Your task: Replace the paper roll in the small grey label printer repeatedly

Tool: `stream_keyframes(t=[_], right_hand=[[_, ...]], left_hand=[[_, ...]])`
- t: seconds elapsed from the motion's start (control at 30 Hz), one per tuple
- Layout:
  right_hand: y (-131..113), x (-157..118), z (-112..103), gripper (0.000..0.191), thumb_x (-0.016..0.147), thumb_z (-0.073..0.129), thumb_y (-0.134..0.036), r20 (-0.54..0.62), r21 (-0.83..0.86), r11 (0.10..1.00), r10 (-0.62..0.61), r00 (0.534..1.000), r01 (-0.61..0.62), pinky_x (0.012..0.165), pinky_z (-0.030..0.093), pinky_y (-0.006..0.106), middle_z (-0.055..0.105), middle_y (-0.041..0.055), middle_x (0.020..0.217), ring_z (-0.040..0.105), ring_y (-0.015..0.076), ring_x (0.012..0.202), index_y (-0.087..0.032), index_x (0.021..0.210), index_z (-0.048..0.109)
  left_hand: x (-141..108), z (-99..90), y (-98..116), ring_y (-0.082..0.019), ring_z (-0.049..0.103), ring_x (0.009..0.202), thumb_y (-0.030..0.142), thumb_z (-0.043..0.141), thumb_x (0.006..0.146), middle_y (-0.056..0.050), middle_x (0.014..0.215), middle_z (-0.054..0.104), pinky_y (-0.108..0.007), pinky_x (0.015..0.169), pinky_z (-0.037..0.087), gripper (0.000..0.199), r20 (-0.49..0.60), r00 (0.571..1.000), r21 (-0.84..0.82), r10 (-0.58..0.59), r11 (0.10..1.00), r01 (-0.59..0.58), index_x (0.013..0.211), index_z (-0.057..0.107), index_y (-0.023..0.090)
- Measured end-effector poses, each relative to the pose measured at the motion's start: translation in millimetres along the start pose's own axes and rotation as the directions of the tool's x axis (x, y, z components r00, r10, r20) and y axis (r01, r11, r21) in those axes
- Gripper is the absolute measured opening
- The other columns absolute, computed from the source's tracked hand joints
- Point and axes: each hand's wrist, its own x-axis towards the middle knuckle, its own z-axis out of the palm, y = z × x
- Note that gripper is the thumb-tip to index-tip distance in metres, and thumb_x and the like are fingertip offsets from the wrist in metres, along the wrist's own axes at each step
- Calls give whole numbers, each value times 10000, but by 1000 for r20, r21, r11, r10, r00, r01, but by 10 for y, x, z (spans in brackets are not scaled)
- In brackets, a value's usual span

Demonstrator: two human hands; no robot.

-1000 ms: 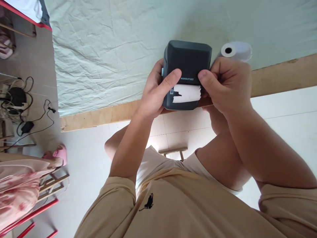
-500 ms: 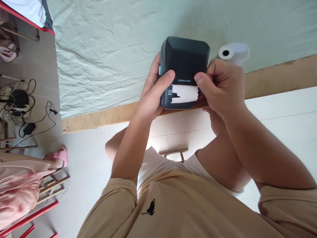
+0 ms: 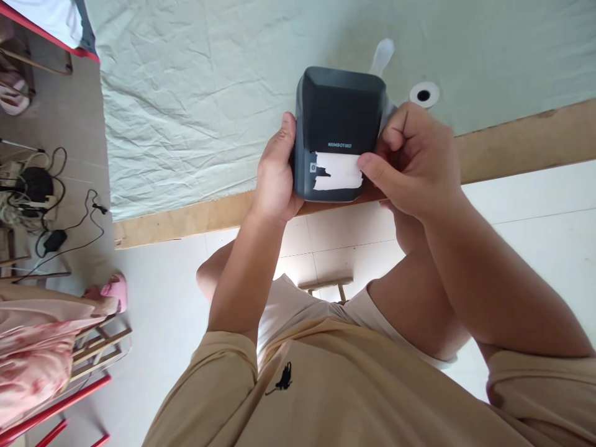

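So the left hand (image 3: 277, 177) had its grip around the printer (image 3: 342, 118) at the counter's (image 3: 186, 93) edge, fingers mostly hidden behind. Right hand's (image 3: 419, 158) thumb touched the torn paper (image 3: 339, 174), but couldn't tell if it was pinched. Model text after NIIMBOT was kinda blurry.

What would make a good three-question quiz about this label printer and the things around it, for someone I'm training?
1. Multiple choice: whose thumb is at the right-hand edge of the white paper strip on the label printer?
a) the left hand
b) the right hand
c) neither

2. True or false: the paper strip's left edge is straight and unbroken.

3. Fill in the missing word: on the pale green cloth, the end of the white roll shows a ____ centre.

Key: 1 b; 2 false; 3 black
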Motion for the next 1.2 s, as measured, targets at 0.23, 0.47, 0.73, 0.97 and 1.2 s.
stream_keyframes(t=[0.23,0.47,0.73,0.97,1.2], right_hand=[[28,31,8,459,744,812,-464,-49,48,995,-84,995,86,498,360,289,463,-80,600,388,83,498,-257,869,423],[-206,11,-119,447,634,866,-319,-112,-148,973,-193,975,176,538,372,285,486,-102,578,450,85,474,-251,889,505],[-298,158,-136,238,957,640,-378,-385,-244,925,-369,846,292,489,340,315,662,45,768,670,155,636,-195,807,615],[-391,316,-174,21,797,674,-202,-72,-560,786,-362,930,262,619,319,295,595,-31,654,502,86,593,-213,815,673],[-373,359,-84,149,783,781,-298,104,-685,689,-233,967,240,561,95,280,501,-37,620,179,85,540,-282,884,673]], left_hand=[[-20,33,2,-209,707,996,655,566,973,-51,972,752,-362,970,591,471,-68,997,-12,40,999,-41,879,694,211],[-30,67,-14,-218,710,1027,661,575,963,-52,1005,748,-380,994,588,457,-113,993,22,41,999,-39,914,691,222],[-8,16,-15,-186,721,1006,633,624,951,-9,932,728,-323,1005,583,415,-115,991,77,67,995,-58,891,734,237],[-17,-5,-15,-173,684,992,681,597,944,-14,869,658,-306,1021,567,458,-100,994,161,45,986,-29,880,730,247],[-59,21,30,-114,578,730,685,594,942,4,762,560,-281,805,568,500,-152,988,223,32,975,3,770,634,217]])
